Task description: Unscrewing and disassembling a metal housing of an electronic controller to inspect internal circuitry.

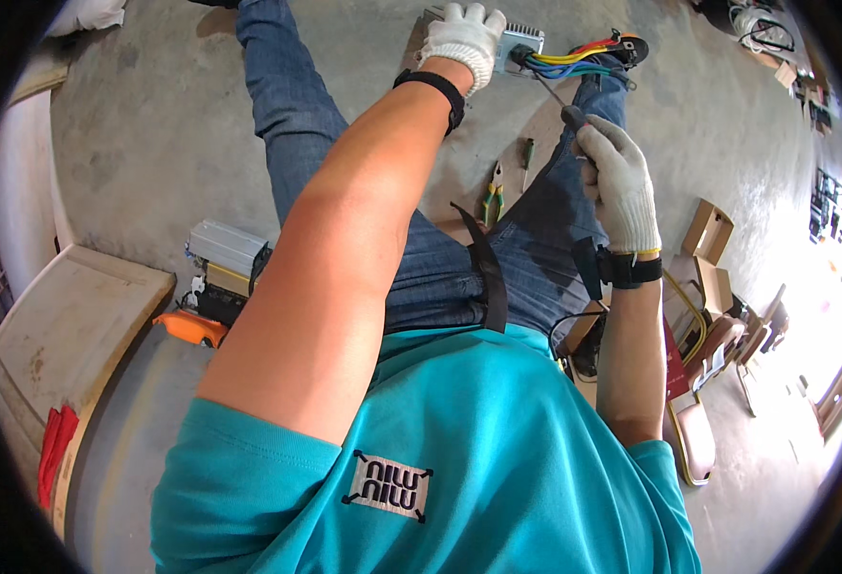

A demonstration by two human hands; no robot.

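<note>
Through my remote feed I see a dull grey metal casing [520, 48] with a ribbed edge, smooth, slightly shiny plastic insulation on the coloured wires [574, 63], and a screwdriver [574, 119] pairing a slim metal shaft with a dark handle that looks like plastic. I make out rough, matt knit cloth over the left hand [462, 43] and the right hand [620, 177], faded woven denim on the jeans [297, 96], and soft matt cloth in the teal shirt [517, 440]. Around these I find smooth, concrete-like floor [172, 143], plain matt cardboard in the open box [706, 231], and smooth orange plastic on a tool-like piece [191, 328].
</note>
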